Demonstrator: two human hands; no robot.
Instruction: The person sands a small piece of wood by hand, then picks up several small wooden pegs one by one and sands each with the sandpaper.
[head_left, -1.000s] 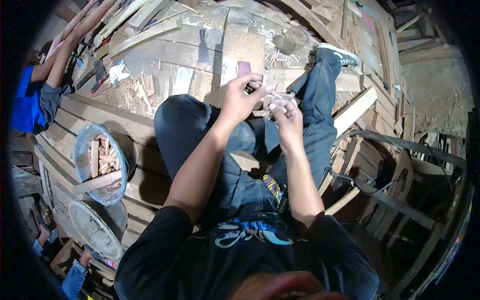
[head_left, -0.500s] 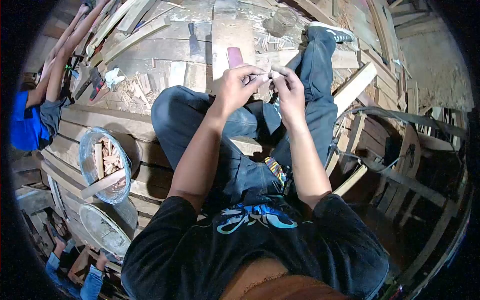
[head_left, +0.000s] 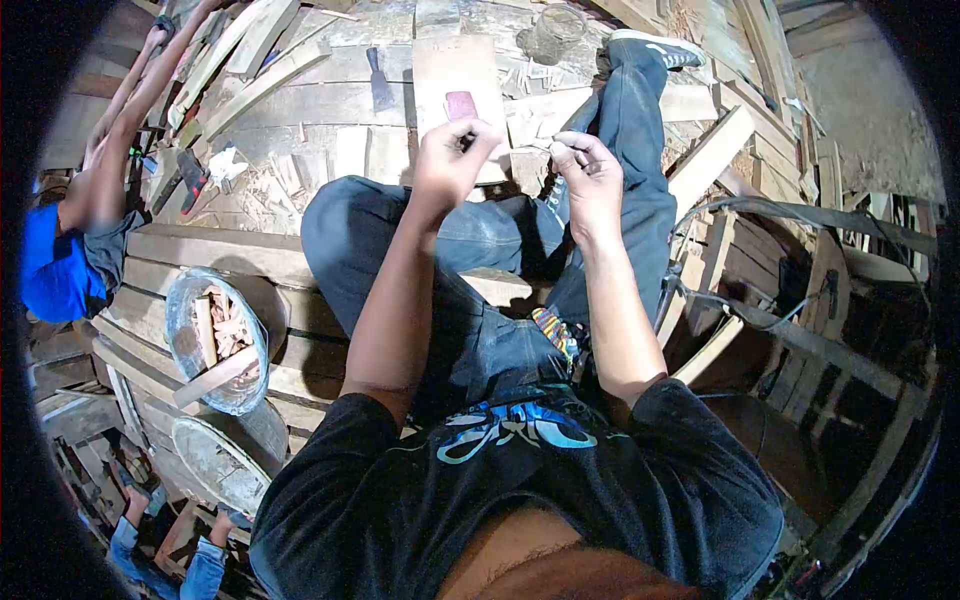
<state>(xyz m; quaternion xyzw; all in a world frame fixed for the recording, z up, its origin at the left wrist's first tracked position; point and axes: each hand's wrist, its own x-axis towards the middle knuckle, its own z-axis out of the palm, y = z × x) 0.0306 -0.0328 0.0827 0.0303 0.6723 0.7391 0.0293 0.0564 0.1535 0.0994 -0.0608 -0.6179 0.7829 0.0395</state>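
Note:
My left hand (head_left: pixel 455 160) is closed above the near end of a pale board (head_left: pixel 455 75), its fingers curled together; what they hold, if anything, is hidden. Just beyond it a dark red block (head_left: pixel 461 105) lies on the board. My right hand (head_left: pixel 590 175) pinches a small thin light piece (head_left: pixel 540 144) that points toward my left hand. A gap separates the two hands. Both are above my crossed legs.
Left of my legs a bucket (head_left: pixel 262 375) holds wood pieces, beside a second bucket (head_left: pixel 215 450). A chisel-like tool (head_left: pixel 381 80) and wood scraps lie ahead. Another person (head_left: pixel 60 265) is at left, another's legs at lower left. Cables and beams (head_left: pixel 800 225) lie right.
My hands have moved apart from their near-touching position. My left hand has gone left and slightly up, my right hand slightly right. More of the red block's surroundings show.

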